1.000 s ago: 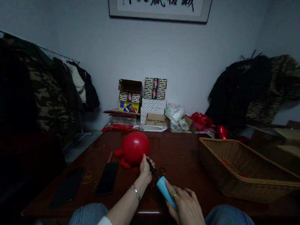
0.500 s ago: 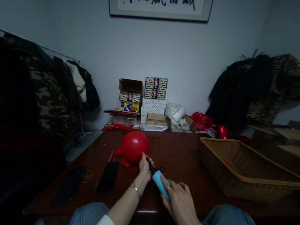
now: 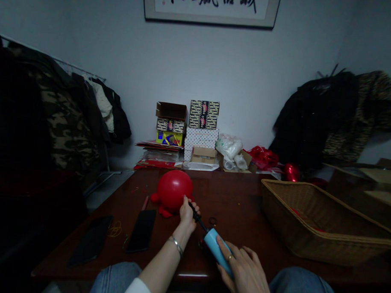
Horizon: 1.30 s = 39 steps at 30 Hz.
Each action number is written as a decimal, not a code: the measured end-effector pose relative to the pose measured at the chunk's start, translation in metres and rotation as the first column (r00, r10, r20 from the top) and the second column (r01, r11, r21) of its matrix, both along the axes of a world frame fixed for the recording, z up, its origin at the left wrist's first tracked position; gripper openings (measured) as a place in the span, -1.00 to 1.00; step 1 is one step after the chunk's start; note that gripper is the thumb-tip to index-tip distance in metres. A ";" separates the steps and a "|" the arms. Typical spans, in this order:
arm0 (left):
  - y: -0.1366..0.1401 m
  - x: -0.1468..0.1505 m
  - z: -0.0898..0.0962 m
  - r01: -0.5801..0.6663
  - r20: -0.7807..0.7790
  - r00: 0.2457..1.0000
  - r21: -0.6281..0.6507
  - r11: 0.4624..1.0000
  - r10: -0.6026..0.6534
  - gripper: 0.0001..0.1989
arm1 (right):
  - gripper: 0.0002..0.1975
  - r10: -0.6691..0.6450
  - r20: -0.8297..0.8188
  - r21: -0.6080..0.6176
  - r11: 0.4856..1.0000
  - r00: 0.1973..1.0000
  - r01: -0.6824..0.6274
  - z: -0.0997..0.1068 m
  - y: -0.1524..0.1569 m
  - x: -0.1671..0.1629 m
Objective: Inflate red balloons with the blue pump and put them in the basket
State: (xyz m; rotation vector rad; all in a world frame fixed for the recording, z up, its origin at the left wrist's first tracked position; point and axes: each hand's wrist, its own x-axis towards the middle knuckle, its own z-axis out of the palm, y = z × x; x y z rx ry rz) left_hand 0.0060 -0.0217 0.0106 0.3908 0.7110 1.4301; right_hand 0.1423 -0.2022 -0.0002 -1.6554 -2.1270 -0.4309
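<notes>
- At the far left, dark and camouflage garments (image 3: pixel 64 129) hang from a rail.
- Next, on the brown table (image 3: pixel 240 229), lies a dark flat slab (image 3: pixel 91 241), with a loose tangle of yellow bands (image 3: pixel 115 229) just beside its right edge.
- Right of the bands, a black phone (image 3: pixel 141 231) lies flat, a thin reddish strip (image 3: pixel 145 203) beyond its far end.
- The round red balloon (image 3: pixel 174 189) is near the middle of the table, right of the phone and just beyond my left fingers; smaller red pieces (image 3: pixel 165 211) lie at its lower left.
- My left hand (image 3: pixel 188 212) is closed around the black front end of a hand pump (image 3: pixel 214 244), right by the balloon; I cannot tell whether I also pinch the balloon's neck, since my fingers hide it.
- A dark ring (image 3: pixel 213 221) lies on the table beyond the pump's bare black rod.
- My right hand (image 3: pixel 244 268) is clamped on the pump's blue body, thumb along its upper side; the pump slants from the balloon down toward me.
- Farther right stands a wicker basket (image 3: pixel 310 240), well apart from my hands, with some red bits inside.
- Behind the basket, dark coats (image 3: pixel 315 112) hang against the wall.
</notes>
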 end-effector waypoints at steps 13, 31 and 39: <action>-0.004 -0.001 0.007 -0.026 0.093 0.995 0.045 0.999 0.022 -0.54 | -0.38 0.049 0.027 0.063 0.997 0.998 -0.051 0.001 -0.011 0.015; -0.013 0.011 0.007 0.042 0.066 0.997 0.050 0.998 -0.046 -0.52 | -0.47 -0.070 -0.044 -0.179 0.982 0.997 0.061 0.040 0.024 -0.018; -0.009 0.007 0.006 0.000 0.038 0.999 0.031 1.000 -0.001 -0.59 | -0.45 -0.080 -0.045 -0.162 0.984 0.996 0.072 0.038 0.024 -0.026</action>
